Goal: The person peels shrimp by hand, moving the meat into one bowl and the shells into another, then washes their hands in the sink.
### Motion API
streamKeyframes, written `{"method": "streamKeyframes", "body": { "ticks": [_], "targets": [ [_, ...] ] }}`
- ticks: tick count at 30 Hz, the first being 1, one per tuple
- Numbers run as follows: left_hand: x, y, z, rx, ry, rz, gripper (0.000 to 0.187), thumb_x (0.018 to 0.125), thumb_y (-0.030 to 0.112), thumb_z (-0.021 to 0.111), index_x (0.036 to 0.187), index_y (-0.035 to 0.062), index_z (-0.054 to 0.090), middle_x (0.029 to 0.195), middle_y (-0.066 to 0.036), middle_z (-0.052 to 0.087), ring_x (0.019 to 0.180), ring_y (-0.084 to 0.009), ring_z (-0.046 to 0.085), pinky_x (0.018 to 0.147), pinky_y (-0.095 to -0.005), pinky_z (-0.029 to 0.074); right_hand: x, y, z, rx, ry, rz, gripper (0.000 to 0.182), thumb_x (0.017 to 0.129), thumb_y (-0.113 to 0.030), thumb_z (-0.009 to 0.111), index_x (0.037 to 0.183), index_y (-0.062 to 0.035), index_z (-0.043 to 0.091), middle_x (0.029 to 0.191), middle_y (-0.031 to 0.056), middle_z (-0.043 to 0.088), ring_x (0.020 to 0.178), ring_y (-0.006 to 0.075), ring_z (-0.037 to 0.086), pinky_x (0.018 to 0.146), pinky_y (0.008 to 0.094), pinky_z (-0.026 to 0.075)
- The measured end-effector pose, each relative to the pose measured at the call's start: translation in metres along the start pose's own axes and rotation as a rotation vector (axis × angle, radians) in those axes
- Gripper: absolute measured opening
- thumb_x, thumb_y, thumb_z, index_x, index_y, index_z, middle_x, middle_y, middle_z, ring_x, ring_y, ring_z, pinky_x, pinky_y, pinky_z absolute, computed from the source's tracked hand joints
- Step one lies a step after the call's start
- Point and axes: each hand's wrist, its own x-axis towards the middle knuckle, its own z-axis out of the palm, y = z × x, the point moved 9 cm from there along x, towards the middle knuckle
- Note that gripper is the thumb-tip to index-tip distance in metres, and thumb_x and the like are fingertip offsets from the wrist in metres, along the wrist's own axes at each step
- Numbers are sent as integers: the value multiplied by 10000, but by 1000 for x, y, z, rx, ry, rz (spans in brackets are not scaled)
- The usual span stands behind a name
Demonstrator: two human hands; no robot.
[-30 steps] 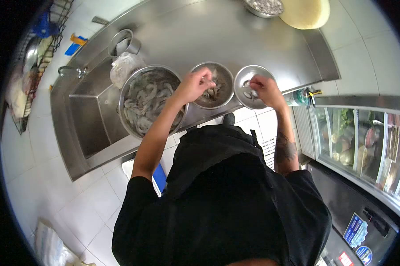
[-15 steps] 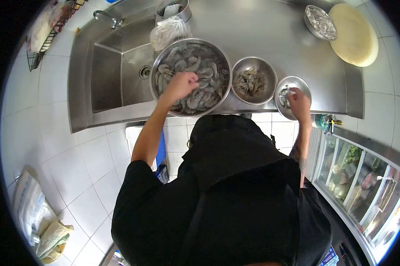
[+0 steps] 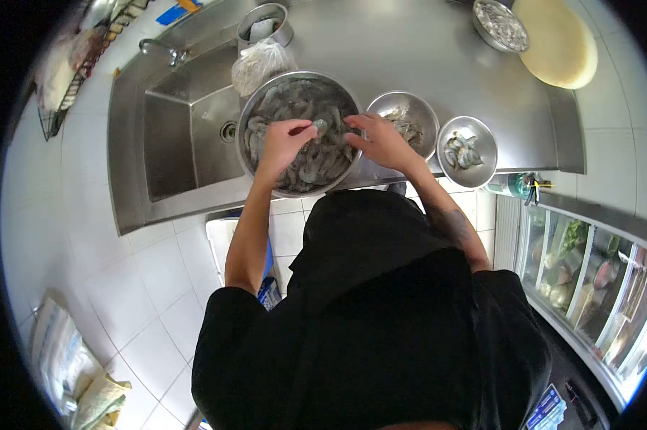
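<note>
Above the large steel bowl (image 3: 245, 161) full of raw grey shrimp (image 3: 313, 166), my left hand (image 3: 284, 147) pinches one shrimp (image 3: 320, 127) between thumb and fingertips. My right hand (image 3: 384, 140) reaches over that bowl's right rim, its thumb and fingers apart and nothing seen in them. A gap separates its fingertips from the held shrimp. Partly behind my right hand stands a medium steel bowl (image 3: 425, 118) with shrimp heads and shells (image 3: 407, 129). Right of it, a smaller steel bowl (image 3: 487, 136) contains several shrimp pieces (image 3: 463, 152).
A sink (image 3: 169, 143) with a faucet (image 3: 162, 50) lies to the left. Behind the large bowl are a plastic bag (image 3: 261, 66) and a steel pot (image 3: 284, 32). Far right, another filled bowl (image 3: 501, 27) touches a round cutting board (image 3: 563, 46). A glass-fronted fridge (image 3: 588, 279) stands at right.
My right hand has left the smaller right bowl and moved left to the large bowl. My left hand has lifted a shrimp between its fingertips. The view has shifted slightly.
</note>
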Motion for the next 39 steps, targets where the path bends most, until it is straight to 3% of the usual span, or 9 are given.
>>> {"method": "streamKeyframes", "body": {
  "ticks": [3, 6, 9, 13, 17, 18, 25, 33, 39],
  "targets": [
    [4, 34, 12, -384, -63, -115, 307, 903, 150, 699, 1117, -68, 669, 922, -68, 727, 658, -47, 533, 564, -202, 414, 5, -22, -13, 47, 193, -287, 316, 930, -249, 646, 1126, -2, 635, 1008, 155, 688, 908, 305, 670, 800, 403, 519],
    [19, 53, 33, -597, -93, -75, 343, 911, 148, 698, 1167, -73, 639, 915, -58, 710, 643, -41, 515, 543, -184, 374, 10, 2, -9, 550, 36, 115, 253, 987, -193, 605, 1116, 20, 647, 958, 58, 703, 889, 125, 631, 793, 278, 498],
    [35, 67, 46, -704, -90, -36, 353, 904, 169, 714, 1165, -58, 648, 881, -33, 693, 644, -55, 517, 534, -204, 390, 5, 17, -38, 684, 210, 40, 245, 983, -187, 613, 1101, 24, 654, 950, 49, 706, 872, 135, 636, 789, 294, 499],
    [48, 95, 78, -3, -179, 229, 332, 898, 211, 721, 1196, 72, 675, 877, -46, 706, 688, -60, 571, 585, -249, 458, -17, 26, -79, 251, 336, -34, 196, 925, -147, 666, 1033, 16, 683, 950, 127, 704, 847, 214, 663, 784, 342, 503],
    [55, 120, 124, 30, -212, 580, 275, 879, 181, 701, 1121, 52, 692, 941, -171, 705, 713, -266, 668, 662, -348, 505, -33, 38, -89, 103, 320, -113, 154, 873, -98, 682, 970, 22, 684, 935, 169, 687, 828, 291, 661, 755, 361, 512],
    [55, 125, 133, 109, -254, 552, 227, 881, 154, 674, 1070, 33, 704, 932, -204, 693, 772, -376, 648, 712, -391, 516, -39, 50, -90, 85, 339, -32, 152, 864, -92, 684, 963, 23, 684, 926, 175, 687, 831, 296, 664, 751, 363, 514],
    [52, 128, 181, 463, -97, 852, 91, 864, 123, 613, 894, 37, 626, 745, -154, 630, 757, -383, 637, 691, -450, 512, -62, 94, -85, -2, 436, 207, 230, 912, -201, 645, 940, 19, 707, 914, 188, 707, 832, 285, 691, 738, 337, 518],
    [81, 81, 153, -91, -139, 307, 205, 856, 83, 702, 1053, 27, 685, 854, -93, 731, 787, -155, 706, 715, -293, 542, -66, 82, -71, -423, 256, 318, 451, 900, -355, 656, 1255, -83, 599, 1304, 118, 586, 1248, 350, 507, 967, 534, 419],
    [69, 82, 159, -359, -351, 62, 275, 856, 30, 697, 1122, -7, 637, 891, -52, 693, 745, -94, 663, 605, -233, 522, -53, 85, -65, -214, 69, 125, 225, 909, -262, 624, 1062, -104, 673, 1098, 82, 655, 1117, 335, 551, 859, 555, 423]
  ]
}}
